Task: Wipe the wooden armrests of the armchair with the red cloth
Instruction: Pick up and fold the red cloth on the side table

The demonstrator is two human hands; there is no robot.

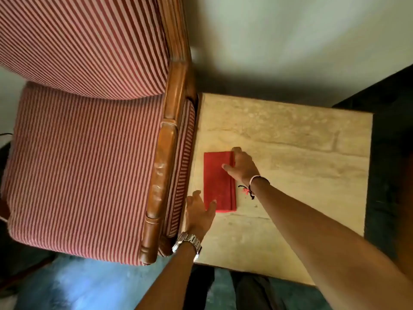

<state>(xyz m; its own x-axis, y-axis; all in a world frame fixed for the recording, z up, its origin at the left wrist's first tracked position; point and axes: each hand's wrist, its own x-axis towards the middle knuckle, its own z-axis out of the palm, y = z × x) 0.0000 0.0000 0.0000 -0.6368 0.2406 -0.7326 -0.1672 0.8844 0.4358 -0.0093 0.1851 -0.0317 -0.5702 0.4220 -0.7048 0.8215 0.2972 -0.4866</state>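
A folded red cloth (218,182) lies flat on a light stone-patterned table (290,153), close to the armchair. My right hand (242,166) rests on the cloth's far right edge, fingers curled over it, thumb on top. My left hand (199,211), with a metal watch at the wrist, hovers open at the cloth's near left corner, thumb touching that corner. The armchair (85,166) has red-and-white striped upholstery. Its wooden armrest (162,175) runs along the table's left side, worn in spots. The other armrest is out of view.
The table stands tight against the chair's right side. A dark piece of furniture (388,153) borders the table on the right. A pale wall (290,41) is behind. Blue-grey floor (89,287) shows below the chair, and my dark trousers below the table edge.
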